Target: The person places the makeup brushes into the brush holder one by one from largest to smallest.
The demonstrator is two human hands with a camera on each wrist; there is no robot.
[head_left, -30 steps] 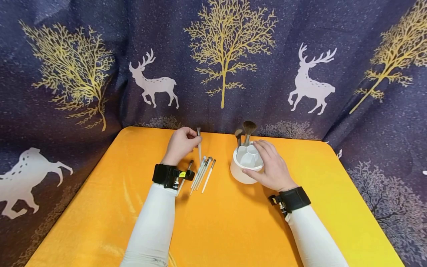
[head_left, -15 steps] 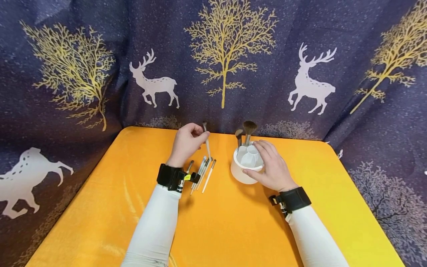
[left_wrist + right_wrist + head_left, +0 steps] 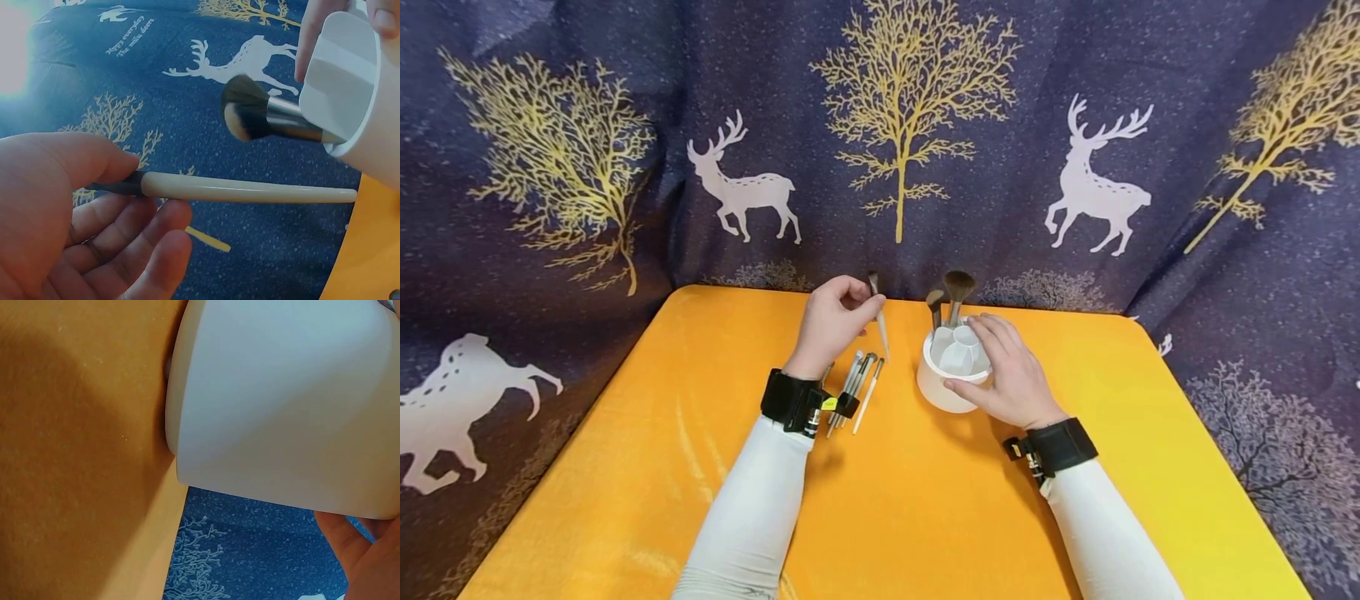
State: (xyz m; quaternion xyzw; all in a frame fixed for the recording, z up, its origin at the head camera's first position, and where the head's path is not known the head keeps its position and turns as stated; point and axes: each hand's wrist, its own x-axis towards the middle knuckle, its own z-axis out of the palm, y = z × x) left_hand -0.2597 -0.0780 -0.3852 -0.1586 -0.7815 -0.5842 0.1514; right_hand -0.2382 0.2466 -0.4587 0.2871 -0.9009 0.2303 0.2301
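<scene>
Head view: A person's left hand (image 3: 833,325), its grip clamped on one brush (image 3: 882,323), holds it bristles-up between the loose brushes (image 3: 868,396) and a white holder (image 3: 942,392) on the orange-covered bench (image 3: 925,517). The right hand (image 3: 1018,379) clasps the holder's right side. A careless reach could knock the standing brushes (image 3: 958,288). Counted: one holder, two standing, one held, at least four loose, partly hidden by a wrist strap (image 3: 792,400).

Left wrist view: Pinched near its dark end, the brush could swivel and catch the rim.

Right wrist view: Fingers touch the wall; slackening could let the holder slide.
</scene>
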